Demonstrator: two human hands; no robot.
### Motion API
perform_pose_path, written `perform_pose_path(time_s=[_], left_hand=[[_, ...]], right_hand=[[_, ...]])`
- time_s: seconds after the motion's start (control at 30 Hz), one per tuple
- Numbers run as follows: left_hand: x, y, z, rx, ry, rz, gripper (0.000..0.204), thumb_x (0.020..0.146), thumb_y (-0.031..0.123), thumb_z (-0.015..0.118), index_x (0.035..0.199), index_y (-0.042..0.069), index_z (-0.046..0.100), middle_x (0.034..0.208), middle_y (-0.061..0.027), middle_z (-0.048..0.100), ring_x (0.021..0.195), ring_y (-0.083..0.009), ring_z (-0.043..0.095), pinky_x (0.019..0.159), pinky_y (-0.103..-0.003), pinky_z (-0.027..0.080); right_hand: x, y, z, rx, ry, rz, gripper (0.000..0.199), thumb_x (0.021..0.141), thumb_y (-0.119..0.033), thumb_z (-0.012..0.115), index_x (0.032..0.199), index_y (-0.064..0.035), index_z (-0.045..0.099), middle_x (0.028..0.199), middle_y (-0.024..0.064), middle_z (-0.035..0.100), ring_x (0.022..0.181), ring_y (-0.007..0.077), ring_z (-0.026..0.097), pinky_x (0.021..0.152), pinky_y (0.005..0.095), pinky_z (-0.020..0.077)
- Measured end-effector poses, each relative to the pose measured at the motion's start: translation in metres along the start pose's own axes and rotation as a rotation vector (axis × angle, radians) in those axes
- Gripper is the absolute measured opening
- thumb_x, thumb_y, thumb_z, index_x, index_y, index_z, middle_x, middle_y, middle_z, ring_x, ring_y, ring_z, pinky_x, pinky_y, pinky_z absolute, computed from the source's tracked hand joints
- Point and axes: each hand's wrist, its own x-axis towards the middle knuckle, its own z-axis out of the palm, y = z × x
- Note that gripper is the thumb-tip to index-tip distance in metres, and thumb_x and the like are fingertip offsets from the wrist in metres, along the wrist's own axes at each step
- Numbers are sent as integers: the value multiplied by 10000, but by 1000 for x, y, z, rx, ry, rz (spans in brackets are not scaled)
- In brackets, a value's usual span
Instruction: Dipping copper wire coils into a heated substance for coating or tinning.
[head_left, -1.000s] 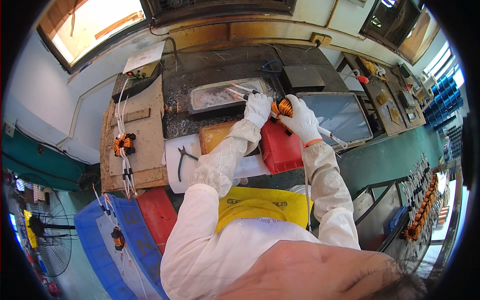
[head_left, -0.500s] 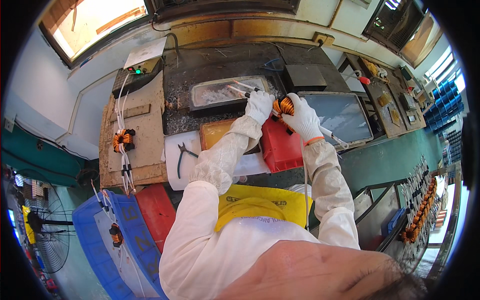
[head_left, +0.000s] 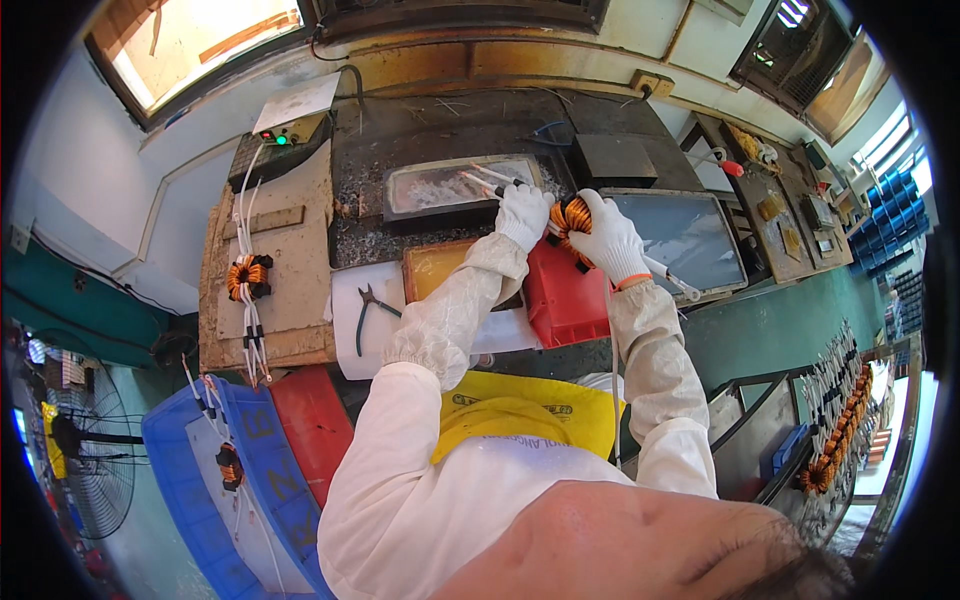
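Note:
Both my hands wear white gloves. My right hand (head_left: 610, 240) is wrapped round a copper-wound toroidal coil (head_left: 571, 220) from its right side. My left hand (head_left: 524, 217) is closed on the coil's white-sleeved wire leads (head_left: 492, 181); its fingertips are partly hidden. The bare lead ends point up and left over a rectangular pot (head_left: 396, 190) with a silvery, crusted surface. I cannot tell whether the tips touch that surface. Other white leads (head_left: 672, 277) stick out beneath my right wrist.
A red bin (head_left: 565, 310) and an amber-coloured block (head_left: 428, 272) lie below my hands. Cutting pliers (head_left: 365, 318) rest on white paper at left. Another coil (head_left: 247, 277) lies on the board. A grey-surfaced tray (head_left: 690, 235) is at right, a blue bin (head_left: 180, 480) lower left.
The whole view has shifted slightly. My hands keep the same grip on the coil and its leads, with almost no movement over the bench.

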Motion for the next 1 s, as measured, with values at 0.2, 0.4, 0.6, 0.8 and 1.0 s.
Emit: perform_pose_path(time_s=[0.2, 0.4, 0.6, 0.8, 1.0], left_hand=[[2, -3, -2, 5, -4, 18, 154, 912, 219, 500, 946, 167, 641, 902, -66, 651, 934, -259, 632, 770, -402, 474], [3, -5, -5, -24, -58, 12, 153, 908, 218, 502, 948, 167, 641, 911, -56, 648, 937, -262, 629, 805, -404, 485], [-1, -6, 2, -30, 19, 20, 150, 910, 218, 499, 953, 172, 635, 922, -57, 640, 948, -260, 620, 806, -405, 484], [-1, -9, 19, -9, 40, -4, 149, 910, 218, 499, 983, 181, 624, 917, -54, 622, 942, -250, 612, 789, -408, 477], [1, -7, 11, 4, -18, -8, 156, 921, 223, 494, 993, 181, 625, 926, -50, 622, 952, -243, 610, 786, -398, 483]], right_hand=[[1, -1, -2, -7, -8, -9, 656, 751, -284, 707, 1355, -172, 476, 1202, 183, 592, 1061, 430, 616, 899, 484, 512], [5, -2, 0, -19, -12, -16, 646, 747, -283, 706, 1342, -170, 481, 1193, 189, 594, 1058, 433, 617, 897, 485, 513], [7, -2, 0, -28, -15, -20, 631, 747, -279, 701, 1329, -165, 488, 1187, 194, 595, 1061, 432, 617, 898, 484, 513], [8, -8, -1, -42, -21, -10, 629, 748, -280, 700, 1328, -162, 489, 1184, 194, 598, 1059, 429, 618, 895, 484, 515], [10, -8, -2, -57, -22, -29, 625, 747, -280, 701, 1324, -164, 491, 1181, 195, 601, 1042, 432, 627, 878, 482, 523]])
